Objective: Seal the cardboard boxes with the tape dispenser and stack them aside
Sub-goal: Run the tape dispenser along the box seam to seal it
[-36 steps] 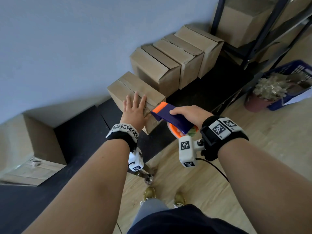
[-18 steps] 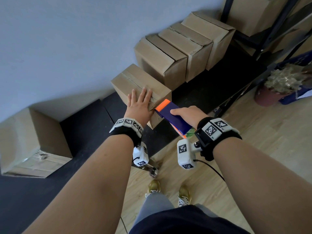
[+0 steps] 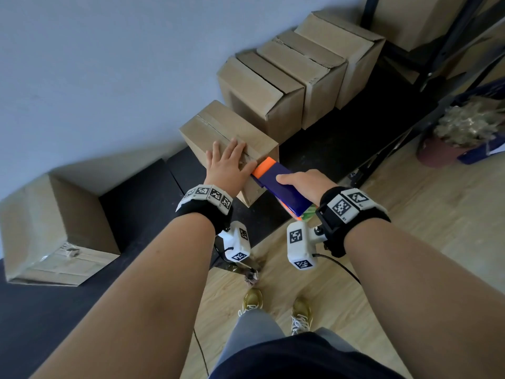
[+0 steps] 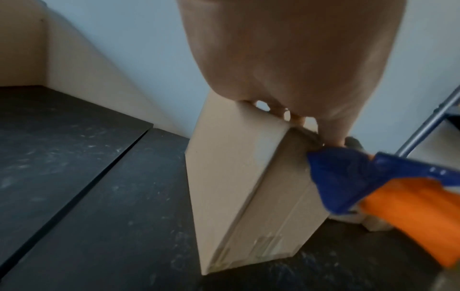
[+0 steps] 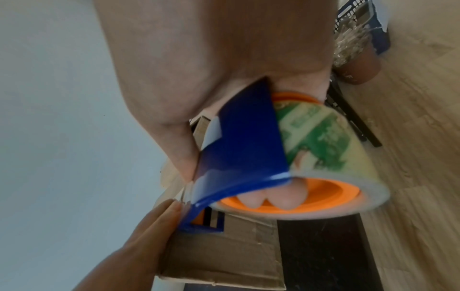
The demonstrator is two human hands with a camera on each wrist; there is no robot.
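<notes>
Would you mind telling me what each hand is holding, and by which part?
The right hand grips the tape dispenser, fingers through its orange core. The left hand holds nothing; it lies flat on the box.

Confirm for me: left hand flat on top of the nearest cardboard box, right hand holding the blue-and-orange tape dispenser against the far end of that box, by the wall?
Not quite. The tape dispenser meets the near end of the cardboard box, the end towards the person, not the wall end; the head view shows it. The rest holds: the left hand lies flat on top and the right hand grips the dispenser.
</notes>
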